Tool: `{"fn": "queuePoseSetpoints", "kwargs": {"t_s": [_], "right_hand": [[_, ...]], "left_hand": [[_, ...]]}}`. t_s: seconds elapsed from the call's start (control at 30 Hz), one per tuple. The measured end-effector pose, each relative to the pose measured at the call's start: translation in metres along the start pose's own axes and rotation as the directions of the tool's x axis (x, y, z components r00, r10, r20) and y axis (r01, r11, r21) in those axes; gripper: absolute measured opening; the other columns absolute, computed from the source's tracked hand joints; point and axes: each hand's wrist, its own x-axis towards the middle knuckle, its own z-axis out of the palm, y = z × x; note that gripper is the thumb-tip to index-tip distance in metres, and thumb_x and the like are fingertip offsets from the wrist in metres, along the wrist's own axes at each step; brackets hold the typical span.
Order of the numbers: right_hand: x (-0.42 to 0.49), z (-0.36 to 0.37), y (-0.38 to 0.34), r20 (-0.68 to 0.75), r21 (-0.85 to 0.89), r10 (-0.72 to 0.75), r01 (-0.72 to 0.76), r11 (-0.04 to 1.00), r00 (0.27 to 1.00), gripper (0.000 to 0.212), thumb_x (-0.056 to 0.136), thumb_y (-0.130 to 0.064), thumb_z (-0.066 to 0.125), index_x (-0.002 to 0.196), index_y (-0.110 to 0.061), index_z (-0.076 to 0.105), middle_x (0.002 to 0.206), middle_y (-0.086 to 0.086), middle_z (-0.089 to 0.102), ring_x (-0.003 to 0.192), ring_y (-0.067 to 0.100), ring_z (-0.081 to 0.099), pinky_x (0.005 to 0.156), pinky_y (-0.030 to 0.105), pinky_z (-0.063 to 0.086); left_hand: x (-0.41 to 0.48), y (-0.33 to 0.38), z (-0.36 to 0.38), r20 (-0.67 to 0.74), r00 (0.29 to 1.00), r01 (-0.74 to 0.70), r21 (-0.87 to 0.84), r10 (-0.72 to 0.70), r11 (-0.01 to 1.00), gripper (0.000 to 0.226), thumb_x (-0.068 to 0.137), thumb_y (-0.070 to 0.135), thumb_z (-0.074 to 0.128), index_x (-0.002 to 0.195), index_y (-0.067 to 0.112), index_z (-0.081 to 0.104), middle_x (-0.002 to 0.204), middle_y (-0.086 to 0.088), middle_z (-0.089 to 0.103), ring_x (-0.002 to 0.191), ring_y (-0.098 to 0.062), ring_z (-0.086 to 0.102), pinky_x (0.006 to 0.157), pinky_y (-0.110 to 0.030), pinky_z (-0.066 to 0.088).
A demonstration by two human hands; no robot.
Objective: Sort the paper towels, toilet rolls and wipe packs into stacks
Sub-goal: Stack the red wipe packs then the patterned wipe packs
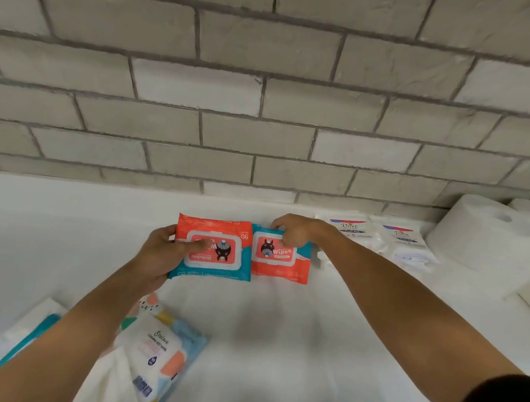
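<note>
Nearest, at seven o'clock, a pastel wipe pack (pixel 160 351) lies under the left forearm on the white table (pixel 282 338), with a teal-edged pack (pixel 23 342) beside it at eight. Near the middle, the left hand (pixel 161 254) grips a large red-and-teal pack (pixel 216 247), thumb across its lid (print upside down). Its right edge touches a smaller red-and-teal pack (pixel 281 259), whose far edge the right hand (pixel 292 231) pinches with curled fingers. At three o'clock lie a white Dove pack (pixel 352 230), a second Dove pack (pixel 406 243), then a paper roll (pixel 484 231) by the brick wall (pixel 261 109).

Head cam — fwd & down, close over white counter (pixel 282 338), brick wall (pixel 261 124) just ahead
</note>
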Motion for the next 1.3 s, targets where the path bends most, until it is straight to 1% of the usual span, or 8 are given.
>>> {"fn": "queuePoseSetpoints", "kwargs": {"t_s": [0.23,0.4,0.53,0.63,0.8,1.03,1.13,1.3], "right_hand": [[0.032,0.022,0.009,-0.139,-0.154,0.039,-0.060,0.986,0.990,0.027,0.092,-0.036,0.054,0.118,-0.040,0.053,0.114,-0.005,0.067,0.101,0.021,0.064,0.100,0.053,0.042],[0.034,0.032,0.013,-0.205,-0.234,0.030,-0.079,0.969,0.978,0.038,0.091,-0.030,0.056,0.126,-0.042,0.049,0.122,0.000,0.061,0.114,0.028,0.054,0.103,0.051,0.035],[0.015,0.047,0.013,-0.348,-0.088,0.025,-0.059,0.994,0.937,0.055,0.088,-0.023,0.063,0.138,-0.035,0.042,0.133,0.004,0.049,0.124,0.030,0.046,0.108,0.046,0.033],[-0.006,0.067,0.014,-0.547,0.138,0.093,-0.019,0.990,0.832,0.049,0.087,-0.015,0.065,0.132,-0.026,0.049,0.124,0.006,0.052,0.118,0.026,0.050,0.102,0.039,0.042],[-0.046,0.111,0.009,-0.658,0.569,0.314,0.178,0.803,0.684,0.029,0.096,-0.016,0.054,0.126,-0.017,0.052,0.119,0.005,0.061,0.103,0.018,0.060,0.084,0.030,0.053],[-0.053,0.146,0.008,-0.583,0.444,0.256,0.038,0.895,0.771,0.061,0.096,-0.028,0.056,0.149,-0.034,0.026,0.147,0.000,0.032,0.128,0.022,0.038,0.109,0.032,0.037],[-0.049,0.146,0.013,-0.597,0.410,0.279,-0.014,0.912,0.752,0.057,0.099,-0.028,0.049,0.150,-0.037,0.025,0.152,0.000,0.028,0.129,0.022,0.035,0.108,0.033,0.038],[-0.038,0.149,0.017,-0.637,0.482,0.337,0.017,0.876,0.694,0.050,0.099,-0.032,0.051,0.147,-0.037,0.037,0.150,-0.003,0.035,0.130,0.020,0.037,0.109,0.036,0.041]], "left_hand": [[0.029,-0.007,0.003,0.001,0.999,0.042,0.010,-0.042,0.999,0.034,0.075,0.011,0.080,0.106,0.018,0.069,0.101,-0.005,0.075,0.091,-0.028,0.072,0.084,-0.048,0.058],[0.040,-0.012,0.009,0.012,0.998,0.063,0.026,-0.063,0.998,0.036,0.075,0.013,0.080,0.108,0.019,0.068,0.101,-0.003,0.075,0.088,-0.026,0.073,0.079,-0.045,0.060],[0.047,-0.012,0.014,0.031,0.997,0.073,0.029,-0.073,0.997,0.038,0.077,0.015,0.079,0.113,0.020,0.067,0.104,-0.003,0.074,0.090,-0.026,0.073,0.082,-0.046,0.059],[0.051,-0.009,0.024,0.074,0.994,0.072,0.045,-0.075,0.996,0.037,0.083,0.016,0.074,0.118,0.019,0.063,0.109,-0.004,0.072,0.094,-0.026,0.071,0.087,-0.048,0.057],[0.056,-0.006,0.062,0.125,0.987,0.093,0.056,-0.100,0.994,0.034,0.087,0.018,0.070,0.119,0.019,0.062,0.112,-0.004,0.071,0.092,-0.024,0.072,0.078,-0.043,0.060],[0.068,-0.020,0.109,0.095,0.994,0.022,0.317,-0.055,0.948,0.042,0.081,0.030,0.076,0.116,0.015,0.060,0.117,-0.007,0.069,0.085,-0.020,0.071,0.071,-0.033,0.060],[0.072,-0.030,0.118,-0.019,0.997,-0.058,0.523,0.080,0.850,0.054,0.080,0.043,0.075,0.124,0.017,0.057,0.122,-0.006,0.065,0.087,-0.019,0.067,0.071,-0.027,0.054],[0.079,-0.047,0.114,-0.064,0.994,-0.019,0.668,0.084,0.744,0.080,0.074,0.075,0.055,0.128,0.016,0.053,0.124,-0.007,0.062,0.105,-0.028,0.063,0.090,-0.043,0.055]]}}
